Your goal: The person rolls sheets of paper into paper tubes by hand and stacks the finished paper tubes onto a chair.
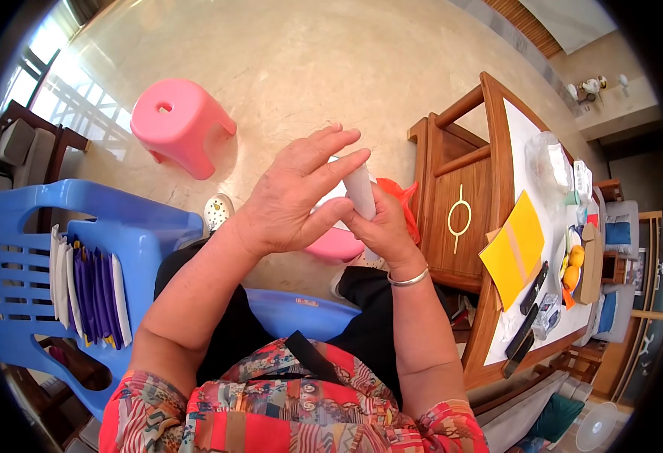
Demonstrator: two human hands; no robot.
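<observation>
My right hand (386,230), with a silver bangle at the wrist, grips a narrow white folded piece (359,190), perhaps paper or cloth, which stands up between my hands. My left hand (290,192) lies against its left side, fingers stretched out and thumb pointing at my right thumb. Below my hands is a pink stool (334,246), mostly hidden; something white shows above it behind my fingers. A red plastic bag (403,202) sits just beyond my right hand.
A blue plastic chair (150,234) at left bears a row of white and purple flat packets (97,291). Another pink stool (177,121) stands ahead. At right, a wooden table (501,143) holds a yellow envelope (519,249), remotes (524,332) and fruit (573,266).
</observation>
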